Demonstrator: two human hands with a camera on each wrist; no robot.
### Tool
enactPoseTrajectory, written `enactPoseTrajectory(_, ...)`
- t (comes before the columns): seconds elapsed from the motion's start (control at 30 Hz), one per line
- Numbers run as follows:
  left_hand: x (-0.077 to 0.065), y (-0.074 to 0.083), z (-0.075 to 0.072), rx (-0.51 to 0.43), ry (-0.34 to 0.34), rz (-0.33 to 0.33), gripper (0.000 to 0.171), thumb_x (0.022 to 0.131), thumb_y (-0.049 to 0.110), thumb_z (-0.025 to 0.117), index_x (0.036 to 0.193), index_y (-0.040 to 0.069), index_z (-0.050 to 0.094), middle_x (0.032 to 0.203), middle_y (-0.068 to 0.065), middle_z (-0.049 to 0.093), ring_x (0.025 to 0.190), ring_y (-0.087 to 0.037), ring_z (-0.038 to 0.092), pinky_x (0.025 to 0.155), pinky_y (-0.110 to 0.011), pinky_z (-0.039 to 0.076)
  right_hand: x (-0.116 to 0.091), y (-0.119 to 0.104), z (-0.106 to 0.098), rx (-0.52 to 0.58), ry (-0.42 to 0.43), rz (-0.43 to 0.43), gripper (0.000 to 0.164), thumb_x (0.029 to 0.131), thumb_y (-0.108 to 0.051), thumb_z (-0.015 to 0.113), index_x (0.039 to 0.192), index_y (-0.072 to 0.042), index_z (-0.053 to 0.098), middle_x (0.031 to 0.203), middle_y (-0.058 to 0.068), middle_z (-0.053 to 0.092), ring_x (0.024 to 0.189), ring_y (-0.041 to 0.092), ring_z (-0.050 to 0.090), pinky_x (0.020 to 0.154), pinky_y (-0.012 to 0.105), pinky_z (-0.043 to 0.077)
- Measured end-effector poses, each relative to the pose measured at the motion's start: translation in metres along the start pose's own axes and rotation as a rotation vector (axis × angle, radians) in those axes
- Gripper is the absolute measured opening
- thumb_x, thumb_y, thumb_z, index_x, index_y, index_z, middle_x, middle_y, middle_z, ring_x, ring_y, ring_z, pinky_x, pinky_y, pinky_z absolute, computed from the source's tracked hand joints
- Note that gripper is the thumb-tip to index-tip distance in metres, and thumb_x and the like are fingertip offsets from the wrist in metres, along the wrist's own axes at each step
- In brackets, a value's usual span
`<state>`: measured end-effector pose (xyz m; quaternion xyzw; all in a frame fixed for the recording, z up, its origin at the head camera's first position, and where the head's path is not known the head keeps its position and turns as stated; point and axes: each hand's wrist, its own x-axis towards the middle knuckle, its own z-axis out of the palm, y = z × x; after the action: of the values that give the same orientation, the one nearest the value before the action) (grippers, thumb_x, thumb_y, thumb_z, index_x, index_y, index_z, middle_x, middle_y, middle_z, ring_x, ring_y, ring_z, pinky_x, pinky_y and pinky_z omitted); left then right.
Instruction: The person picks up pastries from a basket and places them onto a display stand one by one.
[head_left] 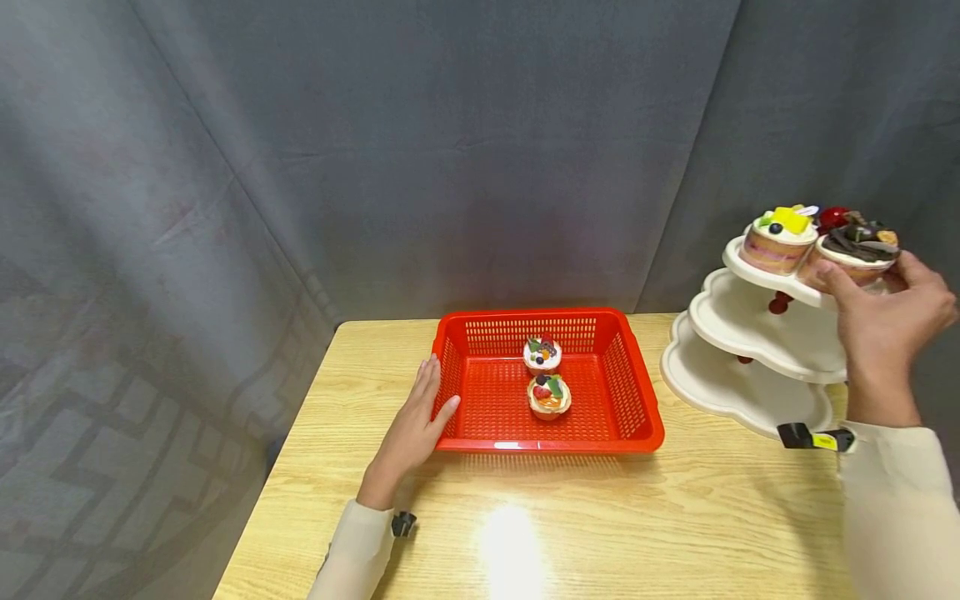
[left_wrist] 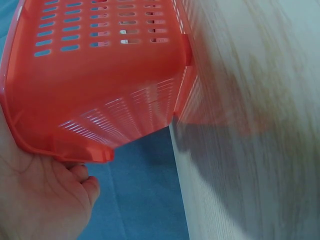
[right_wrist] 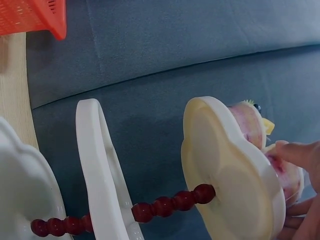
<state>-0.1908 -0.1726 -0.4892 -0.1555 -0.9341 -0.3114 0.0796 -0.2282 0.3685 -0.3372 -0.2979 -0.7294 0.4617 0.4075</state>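
Note:
My right hand (head_left: 892, 317) holds a small cupcake with dark chocolate topping (head_left: 862, 248) between thumb and fingers, at the top tier of a white three-tier stand (head_left: 750, 392). Beside it on that tier sits a cupcake with yellow fruit (head_left: 782, 242); something with red fruit (head_left: 832, 218) shows partly behind. In the right wrist view, the thumb and fingers (right_wrist: 300, 155) lie about the held cake's clear cup. My left hand (head_left: 412, 425) rests against the left rim of a red basket (head_left: 487, 444), fingers fairly straight.
Two small fruit-topped cream cakes, one farther back (head_left: 542, 357) and one nearer (head_left: 549, 398), stand in the basket. The stand's lower tiers are joined by a dark red beaded post (right_wrist: 165, 205). A grey curtain (head_left: 480, 167) hangs behind the wooden table (head_left: 600, 525).

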Motion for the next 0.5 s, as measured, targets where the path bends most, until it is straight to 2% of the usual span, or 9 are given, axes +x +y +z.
enactPoseTrajectory(0.13, 0.001, -0.001, 0.0, 0.0, -0.003, -0.002, 0.078, 0.106, 0.053, 0.043, 0.162, 0.004, 0.019, 0.17, -0.006, 0.013, 0.156, -0.021, 0.007, 0.122, -0.048, 0.019, -0.003, -0.001, -0.002, -0.047, 0.044, -0.037, 0.062, 0.08, -0.033, 0.087, 0.136, -0.017, 0.065, 0.097, -0.029, 0.041, 0.1, -0.015, 0.039, 0.105, 0.018, 0.029)
enactPoseTrajectory(0.23, 0.001, -0.002, 0.001, -0.001, -0.005, -0.004, 0.076, 0.106, 0.049, 0.045, 0.162, 0.004, 0.019, 0.17, -0.006, 0.012, 0.156, -0.021, 0.007, 0.122, -0.048, 0.018, -0.007, 0.0, -0.005, -0.046, 0.049, -0.041, 0.065, 0.082, -0.034, 0.085, 0.14, -0.017, 0.061, 0.112, -0.024, 0.05, 0.108, -0.012, 0.041, 0.107, 0.018, 0.028)
enactPoseTrajectory(0.37, 0.002, -0.002, 0.001, -0.006, -0.01, -0.006, 0.076, 0.106, 0.049, 0.045, 0.162, 0.004, 0.018, 0.17, -0.006, 0.012, 0.156, -0.021, 0.006, 0.123, -0.047, 0.018, -0.015, 0.005, -0.01, -0.052, 0.043, -0.082, 0.066, 0.085, -0.037, 0.081, 0.144, -0.022, 0.056, 0.128, -0.018, 0.05, 0.119, -0.008, 0.038, 0.11, 0.02, 0.024)
enactPoseTrajectory(0.5, 0.002, -0.001, 0.001, -0.009, -0.015, -0.005, 0.077, 0.106, 0.05, 0.045, 0.162, 0.004, 0.018, 0.17, -0.006, 0.012, 0.157, -0.022, 0.007, 0.122, -0.048, 0.018, -0.029, 0.009, -0.017, -0.062, 0.034, -0.18, 0.064, 0.087, -0.035, 0.08, 0.145, -0.02, 0.055, 0.131, -0.017, 0.049, 0.12, -0.008, 0.034, 0.111, 0.021, 0.02)
